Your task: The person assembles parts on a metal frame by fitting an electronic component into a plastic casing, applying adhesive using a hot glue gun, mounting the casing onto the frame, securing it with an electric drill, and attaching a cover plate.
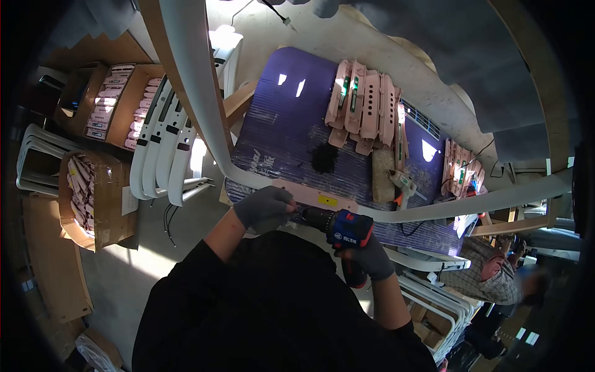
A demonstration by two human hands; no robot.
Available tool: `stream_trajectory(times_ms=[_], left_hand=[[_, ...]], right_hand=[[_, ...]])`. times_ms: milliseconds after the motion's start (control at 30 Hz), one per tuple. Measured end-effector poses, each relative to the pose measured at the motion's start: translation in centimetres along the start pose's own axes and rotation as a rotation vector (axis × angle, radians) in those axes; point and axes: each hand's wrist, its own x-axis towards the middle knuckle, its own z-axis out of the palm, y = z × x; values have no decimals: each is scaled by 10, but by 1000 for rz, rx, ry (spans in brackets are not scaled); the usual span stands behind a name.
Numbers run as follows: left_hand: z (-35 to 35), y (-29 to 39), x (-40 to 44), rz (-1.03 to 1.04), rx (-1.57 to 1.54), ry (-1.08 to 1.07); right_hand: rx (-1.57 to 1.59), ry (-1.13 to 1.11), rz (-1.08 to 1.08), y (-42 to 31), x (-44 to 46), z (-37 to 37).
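My right hand (372, 255), in a grey glove, grips a blue and black cordless drill (347, 229) by its handle. The drill's chuck points left, toward my left hand (265, 208). That gloved hand has its fingers pinched together by the chuck's front end; whatever they hold is too small to make out. Just beyond both hands lies a pink plastic panel (302, 193) with a yellow label (327, 200). It rests against a white curved frame (427, 212) that runs across the purple corrugated board (279, 93).
Several pink panels (370, 102) are stacked on the board, near a dark pile of small pieces (324, 158) and a hot glue gun (404, 186). Cardboard boxes (111, 180) and white curved frames (162, 146) stand at left. Another person (480, 270) is at right.
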Motion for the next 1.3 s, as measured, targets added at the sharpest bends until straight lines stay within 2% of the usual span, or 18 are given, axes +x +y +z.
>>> stream_trajectory(times_ms=[33,67,133,167,233,300,333,367,433,467,533,667,733,833,967,1033,1133,1300], left_hand=[[-1,-3,1,43,144,-92],[1,-8,1,38,139,-97],[11,-13,-1,-165,-137,-46],[19,-15,1,-169,-140,-48],[49,-5,3,-48,-607,9],[44,-29,21,-141,-621,30],[43,-41,30,-234,-630,49],[43,-54,37,-238,-637,45],[44,-75,51,-376,-524,153],[46,-86,60,-379,-529,151],[52,-98,75,-233,-669,369],[56,-111,78,-124,-552,452],[55,-114,79,-109,-576,426],[56,-119,83,-2,-429,504],[57,-108,78,-5,-448,520],[57,-104,75,-118,-531,447],[58,-106,75,-86,-525,436],[58,-100,73,-82,-527,445]], right_hand=[[2,4,7,6,-2,-2],[-116,14,-20,13,-5,-4],[-235,26,-41,18,-11,-7],[-206,17,-43,19,-13,-9],[-174,10,-35,13,-17,-8],[16,124,18,-5,-13,-9],[15,128,26,-7,-8,-13],[-62,177,55,-9,-3,-20],[-151,227,96,-13,10,-32],[-154,227,102,-16,18,-36],[-410,189,218,-22,32,-45],[-228,177,181,-34,48,-42],[-438,127,238,-43,57,-41],[-483,85,241,-41,71,-42],[-511,20,265,-42,89,-51],[-591,-44,201,-42,96,-54],[-724,-113,305,-62,103,-47],[-755,-163,246,-36,117,-60]])
